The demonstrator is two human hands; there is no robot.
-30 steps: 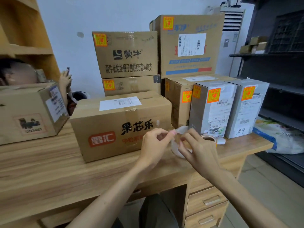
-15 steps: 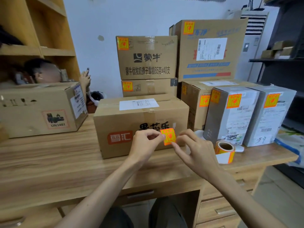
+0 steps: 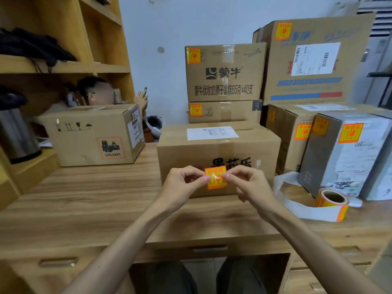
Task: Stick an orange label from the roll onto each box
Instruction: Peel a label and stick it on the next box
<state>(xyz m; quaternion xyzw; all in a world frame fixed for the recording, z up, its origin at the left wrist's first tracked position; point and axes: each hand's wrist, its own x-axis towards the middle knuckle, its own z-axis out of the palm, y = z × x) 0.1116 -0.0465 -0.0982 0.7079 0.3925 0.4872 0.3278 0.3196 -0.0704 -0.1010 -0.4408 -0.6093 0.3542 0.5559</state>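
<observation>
Left hand (image 3: 184,183) and right hand (image 3: 246,183) each pinch 1 side edge of a single orange label (image 3: 216,178), held flat in front of the front face of the nearest box (image 3: 218,149); contact between label and box cannot be determined. That box carries a white slip on top. The label roll (image 3: 332,203) lies on the wooden desk (image 3: 84,209) to the right, with white backing strip (image 3: 290,200) trailing from it. Boxes behind and right already bear orange labels.
</observation>
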